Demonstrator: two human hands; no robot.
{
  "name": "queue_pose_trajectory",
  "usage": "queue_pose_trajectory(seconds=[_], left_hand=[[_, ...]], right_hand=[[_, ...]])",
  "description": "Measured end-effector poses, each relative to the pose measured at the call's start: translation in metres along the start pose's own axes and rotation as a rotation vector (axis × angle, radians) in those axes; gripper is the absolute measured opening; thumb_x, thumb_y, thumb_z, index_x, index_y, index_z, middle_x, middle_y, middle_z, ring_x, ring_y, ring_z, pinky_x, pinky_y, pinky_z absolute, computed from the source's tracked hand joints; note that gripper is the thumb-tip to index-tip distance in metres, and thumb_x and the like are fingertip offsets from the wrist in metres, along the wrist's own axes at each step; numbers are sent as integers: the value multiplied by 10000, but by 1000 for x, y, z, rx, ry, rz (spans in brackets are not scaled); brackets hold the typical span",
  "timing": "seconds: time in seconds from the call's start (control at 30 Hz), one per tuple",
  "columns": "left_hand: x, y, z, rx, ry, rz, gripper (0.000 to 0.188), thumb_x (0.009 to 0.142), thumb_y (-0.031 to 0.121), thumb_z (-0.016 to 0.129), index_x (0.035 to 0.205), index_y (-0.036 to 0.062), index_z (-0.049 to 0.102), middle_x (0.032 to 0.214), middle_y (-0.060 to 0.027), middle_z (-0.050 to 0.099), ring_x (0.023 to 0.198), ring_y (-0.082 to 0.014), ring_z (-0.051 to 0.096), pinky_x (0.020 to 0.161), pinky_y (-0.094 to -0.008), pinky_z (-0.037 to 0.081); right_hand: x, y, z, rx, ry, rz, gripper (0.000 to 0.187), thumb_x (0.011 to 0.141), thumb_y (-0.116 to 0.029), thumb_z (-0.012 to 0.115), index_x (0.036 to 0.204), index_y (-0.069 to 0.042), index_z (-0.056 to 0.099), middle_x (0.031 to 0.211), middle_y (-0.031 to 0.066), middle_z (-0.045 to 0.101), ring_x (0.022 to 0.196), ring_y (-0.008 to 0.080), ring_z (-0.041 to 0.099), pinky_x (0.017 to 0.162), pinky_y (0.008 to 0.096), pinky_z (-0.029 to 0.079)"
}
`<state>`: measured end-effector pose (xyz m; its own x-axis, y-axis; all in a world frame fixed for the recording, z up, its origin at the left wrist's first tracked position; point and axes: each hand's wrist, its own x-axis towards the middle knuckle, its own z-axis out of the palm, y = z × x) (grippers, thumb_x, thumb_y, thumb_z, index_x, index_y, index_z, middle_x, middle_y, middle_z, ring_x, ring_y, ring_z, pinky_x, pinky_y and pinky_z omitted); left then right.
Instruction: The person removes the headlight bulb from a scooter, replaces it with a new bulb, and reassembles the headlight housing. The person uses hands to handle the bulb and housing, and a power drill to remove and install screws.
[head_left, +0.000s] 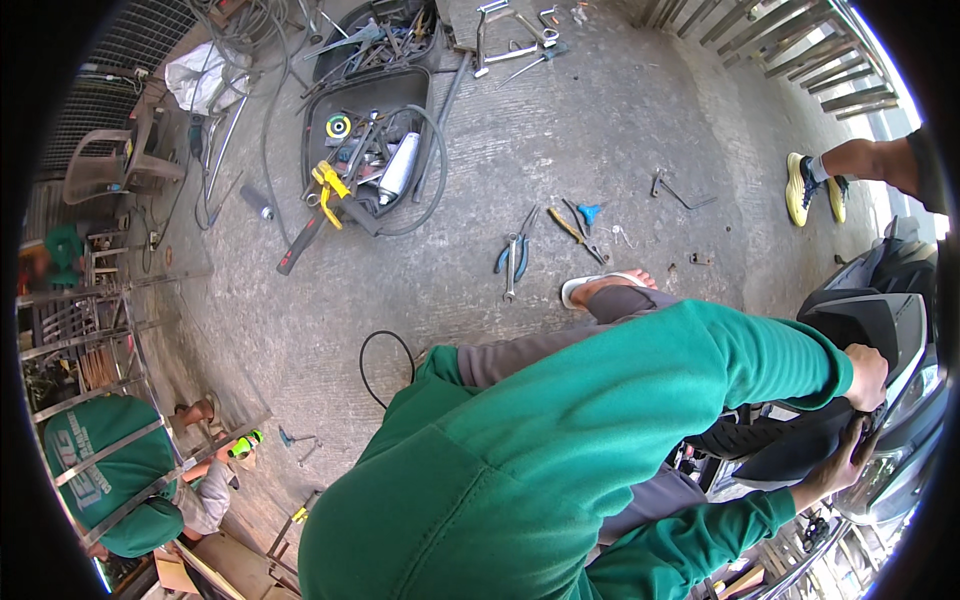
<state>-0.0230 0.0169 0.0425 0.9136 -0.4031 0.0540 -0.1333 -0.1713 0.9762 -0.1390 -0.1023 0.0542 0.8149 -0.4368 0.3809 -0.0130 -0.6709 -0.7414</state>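
Observation:
At the right of the head view stands a motorcycle with a grey and black front panel (895, 325) and a clear headlight (870, 485). My left hand (866, 378) is closed in a fist against the panel's edge; what it grips is hidden. Just below it, my right hand (845, 462) has its fingers bent around a small dark part between the panel and the headlight. That part is too hidden to name. Both my arms, in green sleeves, reach rightward. Beneath the panel a black tyre (745, 435) shows in part.
Pliers (518, 250), a combination wrench (511, 275) and yellow-handled pliers (570, 232) lie on the concrete floor. Beyond sits an open black toolbox (375, 85) with a hammer-like tool (325, 220) leaning on it. A person in green (110, 470) crouches at left; another person's yellow shoe (797, 190) stands far right.

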Motion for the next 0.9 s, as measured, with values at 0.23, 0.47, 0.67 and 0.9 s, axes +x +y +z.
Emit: queue_pose_trajectory(seconds=[0.23, 0.47, 0.67, 0.9], left_hand=[[13, -12, 13, -21, -24, 177, 396, 913, 310, 553, 1001, -7, 774, 1039, -223, 751, 1038, -376, 716, 946, -449, 550], [27, -20, 16, -24, -101, 280, 393, 948, 277, 508, 1091, 8, 755, 1111, -224, 737, 1104, -384, 687, 999, -460, 520], [21, -16, -3, -97, -63, 254, 403, 866, 347, 652, 1076, 19, 755, 1106, -214, 740, 1100, -375, 692, 991, -444, 525], [-39, -154, -198, -331, 442, 539, 457, 811, 261, 764, 1171, -14, 703, 1155, -213, 719, 1025, -311, 715, 929, -425, 573]], right_hand=[[1, 2, 1, 42, 10, -10, 633, 957, -243, 747, 1490, 9, 516, 1338, 192, 669, 1200, 260, 667, 984, 380, 544], [4, 8, -2, 59, -13, -13, 624, 960, -224, 742, 1494, 3, 513, 1338, 186, 669, 1179, 269, 673, 985, 379, 546], [6, 11, -4, 86, -28, -11, 623, 956, -197, 751, 1499, -8, 510, 1327, 184, 672, 1168, 265, 672, 969, 373, 558], [21, 35, -8, 196, -56, -49, 610, 942, -215, 779, 1481, -44, 551, 1416, 155, 620, 1181, 242, 658, 936, 367, 567]])
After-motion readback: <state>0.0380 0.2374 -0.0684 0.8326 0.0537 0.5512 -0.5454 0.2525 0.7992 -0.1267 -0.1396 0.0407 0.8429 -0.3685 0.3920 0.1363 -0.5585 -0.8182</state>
